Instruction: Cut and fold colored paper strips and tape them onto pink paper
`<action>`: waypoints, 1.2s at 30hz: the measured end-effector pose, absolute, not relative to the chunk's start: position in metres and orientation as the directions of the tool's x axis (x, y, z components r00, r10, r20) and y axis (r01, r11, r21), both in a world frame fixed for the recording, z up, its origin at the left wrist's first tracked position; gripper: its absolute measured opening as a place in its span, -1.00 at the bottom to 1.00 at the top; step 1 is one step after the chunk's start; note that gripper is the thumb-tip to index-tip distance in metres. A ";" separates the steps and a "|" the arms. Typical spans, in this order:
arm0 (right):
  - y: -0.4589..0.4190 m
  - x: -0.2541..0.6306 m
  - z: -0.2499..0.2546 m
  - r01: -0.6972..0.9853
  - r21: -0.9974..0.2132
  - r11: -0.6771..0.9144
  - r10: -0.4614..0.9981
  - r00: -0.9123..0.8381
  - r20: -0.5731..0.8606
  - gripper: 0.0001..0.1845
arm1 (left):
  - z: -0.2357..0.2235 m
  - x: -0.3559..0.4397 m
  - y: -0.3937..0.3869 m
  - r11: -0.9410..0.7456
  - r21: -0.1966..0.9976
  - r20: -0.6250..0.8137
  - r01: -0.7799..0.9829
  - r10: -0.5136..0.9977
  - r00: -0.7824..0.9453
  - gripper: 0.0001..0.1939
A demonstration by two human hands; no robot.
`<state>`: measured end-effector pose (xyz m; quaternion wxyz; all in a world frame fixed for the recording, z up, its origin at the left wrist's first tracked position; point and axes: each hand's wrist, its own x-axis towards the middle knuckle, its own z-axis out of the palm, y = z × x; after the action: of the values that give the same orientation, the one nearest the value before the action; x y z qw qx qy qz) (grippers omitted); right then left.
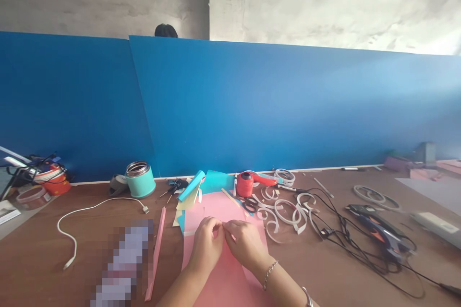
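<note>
Over a pink sheet of paper, my left hand and my right hand meet with fingertips pinched together. Whatever lies between the fingers is hidden or too small to make out. Beyond them are blue paper, a blue roll and some cream-coloured pieces. Dark-handled scissors lie past my right hand, close to a red tool with a handle. To the left of the pink sheet is a narrow folded pink strip.
Curled white strips, tangled black cables and a dark handheld tool lie right. Left are a white USB cable, a teal container and a blurred-out object. A blue partition stands behind; a person's head shows above.
</note>
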<state>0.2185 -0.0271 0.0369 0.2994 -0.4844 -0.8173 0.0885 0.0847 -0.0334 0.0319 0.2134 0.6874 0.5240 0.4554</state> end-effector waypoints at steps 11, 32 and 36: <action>-0.028 0.217 0.047 0.469 -0.804 0.366 0.930 -0.224 0.293 -0.66 | 0.038 0.083 -0.031 -0.387 0.779 0.424 0.494 0.905 0.039 -0.85; -0.024 0.220 0.034 0.729 -0.424 0.537 0.822 -0.339 0.458 -0.68 | 0.037 0.081 -0.027 -0.168 0.933 0.167 0.319 0.985 0.029 -0.74; -0.025 0.220 0.036 0.706 -0.508 0.494 0.857 -0.299 0.419 -0.69 | 0.039 0.082 -0.027 -0.189 0.923 0.189 0.334 0.981 0.032 -0.75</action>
<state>0.2201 -0.0249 0.0361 0.3327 -0.4899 -0.7977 0.1141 0.0817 -0.0266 0.0391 0.3567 0.6234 0.5277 0.4535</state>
